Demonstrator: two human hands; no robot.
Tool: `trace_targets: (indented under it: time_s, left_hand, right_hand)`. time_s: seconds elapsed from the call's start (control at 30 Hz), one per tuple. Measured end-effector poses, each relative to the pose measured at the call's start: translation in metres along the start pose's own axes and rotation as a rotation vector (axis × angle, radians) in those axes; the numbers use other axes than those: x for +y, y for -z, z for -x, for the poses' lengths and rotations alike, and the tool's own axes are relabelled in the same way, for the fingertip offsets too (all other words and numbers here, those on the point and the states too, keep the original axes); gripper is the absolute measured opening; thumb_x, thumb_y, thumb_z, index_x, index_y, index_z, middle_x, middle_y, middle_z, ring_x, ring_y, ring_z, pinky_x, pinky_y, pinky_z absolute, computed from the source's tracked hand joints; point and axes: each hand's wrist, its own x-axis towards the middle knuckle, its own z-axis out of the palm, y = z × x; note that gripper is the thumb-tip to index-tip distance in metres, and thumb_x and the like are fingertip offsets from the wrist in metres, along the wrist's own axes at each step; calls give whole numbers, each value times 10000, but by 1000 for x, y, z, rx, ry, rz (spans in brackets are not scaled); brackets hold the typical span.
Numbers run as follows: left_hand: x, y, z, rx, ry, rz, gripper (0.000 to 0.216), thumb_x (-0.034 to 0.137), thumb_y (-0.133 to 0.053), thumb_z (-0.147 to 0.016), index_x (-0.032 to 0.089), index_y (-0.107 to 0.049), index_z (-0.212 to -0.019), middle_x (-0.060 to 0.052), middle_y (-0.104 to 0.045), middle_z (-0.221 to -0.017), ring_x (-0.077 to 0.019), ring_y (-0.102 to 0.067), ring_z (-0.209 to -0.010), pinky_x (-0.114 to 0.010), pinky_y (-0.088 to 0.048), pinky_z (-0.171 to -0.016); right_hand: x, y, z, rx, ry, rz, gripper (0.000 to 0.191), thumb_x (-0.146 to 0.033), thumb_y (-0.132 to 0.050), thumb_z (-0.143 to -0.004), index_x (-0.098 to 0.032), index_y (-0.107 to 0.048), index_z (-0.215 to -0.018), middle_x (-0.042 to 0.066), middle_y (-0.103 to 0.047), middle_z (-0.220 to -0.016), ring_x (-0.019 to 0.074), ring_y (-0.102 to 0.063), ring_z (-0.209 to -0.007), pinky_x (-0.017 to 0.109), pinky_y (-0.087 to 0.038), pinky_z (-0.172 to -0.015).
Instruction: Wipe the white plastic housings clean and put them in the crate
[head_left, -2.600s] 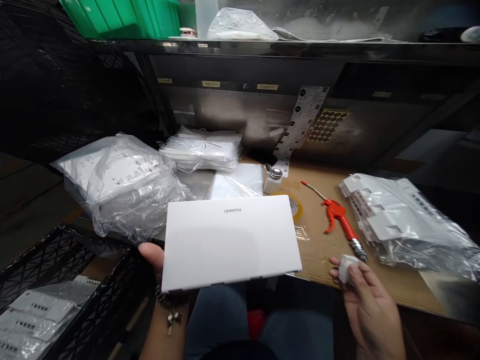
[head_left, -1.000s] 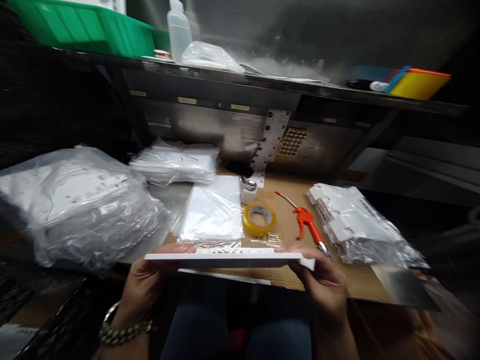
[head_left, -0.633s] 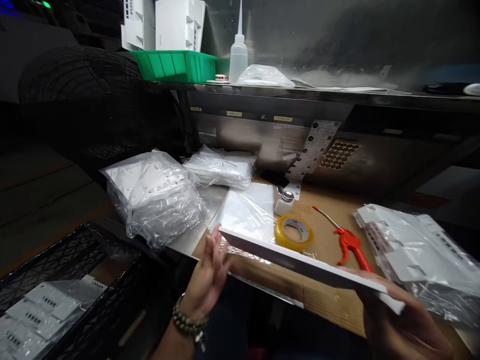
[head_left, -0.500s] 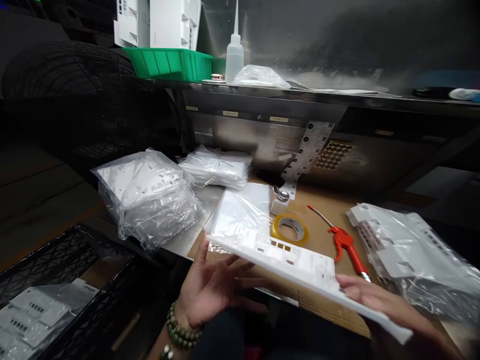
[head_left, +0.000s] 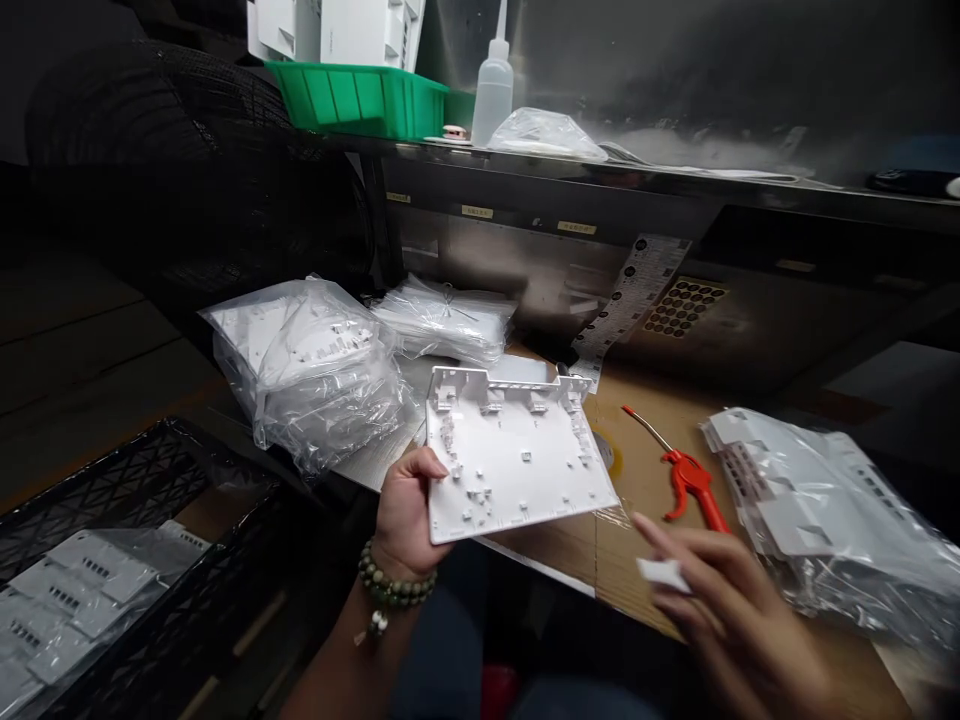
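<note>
My left hand (head_left: pixel 409 505) grips the left edge of a white plastic housing panel (head_left: pixel 517 465), thumb on its inner face. The panel is tilted toward me, showing small posts and clips inside and a raised wall along its far edge. My right hand (head_left: pixel 739 605) is off to the right, apart from the panel and blurred by motion. Between its fingers is a small white scrap (head_left: pixel 664 574), perhaps cloth or paper; which I cannot tell. A roll of yellow tape (head_left: pixel 616 456) lies partly hidden behind the panel.
A red air blow gun (head_left: pixel 694 485) lies on the cardboard-covered bench. Bagged white panels stand at left (head_left: pixel 300 370) and right (head_left: pixel 817 490), with a stack of plastic bags (head_left: pixel 446 325) behind. A black crate (head_left: pixel 161 440) is lower left; a green bin (head_left: pixel 360 100) sits on the shelf.
The panel has turned from edge-on to showing its inside, and my left hand has closed on it. My right hand has let go of it and now shows a white scrap.
</note>
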Motion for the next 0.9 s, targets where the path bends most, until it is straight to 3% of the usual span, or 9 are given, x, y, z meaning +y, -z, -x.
trace_targets:
  time_s: [0.1, 0.2, 0.3, 0.47, 0.57, 0.8, 0.9]
  left_hand:
    - [-15, -12, -1, 0, 7, 3, 933, 106, -535, -566, 148, -495, -1497, -121, -742, -1264, -408, -697, -1146, -631, -500, -1052]
    - [-24, -17, 0, -62, 1, -2, 886, 87, -521, -608, 168, -516, -1490, -110, -737, -1278, -389, -705, -1138, -606, -511, -1051]
    - [-26, -18, 2, -43, -42, 3, 897, 48, -493, -656, 238, -468, -1532, -68, -726, -1311, -350, -716, -1129, -567, -514, -1063]
    - [-24, -12, 2, 76, -63, 62, 1046, -18, -487, -652, 374, -287, -1601, -19, -703, -1357, -315, -727, -1107, -560, -507, -1066]
    - [-23, -9, 1, 87, -59, 92, 1060, -22, -486, -655, 369, -253, -1612, -36, -698, -1366, -327, -728, -1099, -577, -513, -1051]
    - [-20, -10, 2, 133, -59, 81, 1062, -32, -472, -638, 362, -280, -1606, -27, -696, -1376, -334, -711, -1151, -591, -487, -1093]
    - [-4, 6, 6, 93, -48, 73, 1024, -5, -470, -642, 282, -296, -1609, -64, -698, -1372, -368, -669, -1221, -639, -454, -1112]
  right_hand:
    - [-26, -45, -3, -147, 216, -8, 388, -239, -726, -904, -273, -685, -1288, 55, -758, -1003, 175, -738, -821, 233, -621, -716]
    - [-50, -86, -3, -151, 315, -106, 322, -120, -729, -896, -246, -674, -1187, 44, -753, -971, 177, -719, -867, 271, -615, -767]
    - [-59, -105, -1, -201, 420, -85, 321, -16, -650, -902, -198, -700, -1162, 79, -739, -979, 197, -683, -890, 317, -597, -773]
    - [-52, -97, 0, -280, 484, 2, 323, 24, -625, -878, -142, -704, -1143, 102, -725, -974, 214, -635, -877, 332, -573, -764]
    - [-50, -92, -1, -306, 461, 9, 340, 36, -625, -869, -156, -702, -1139, 91, -725, -978, 208, -629, -868, 324, -563, -753]
    - [-55, -105, 4, -273, 466, -4, 318, 15, -634, -881, -140, -703, -1150, 95, -740, -999, 223, -624, -894, 356, -561, -777]
    - [-39, -86, 5, -242, 422, 32, 327, 27, -644, -877, -165, -708, -1134, 75, -739, -998, 209, -638, -907, 355, -555, -792]
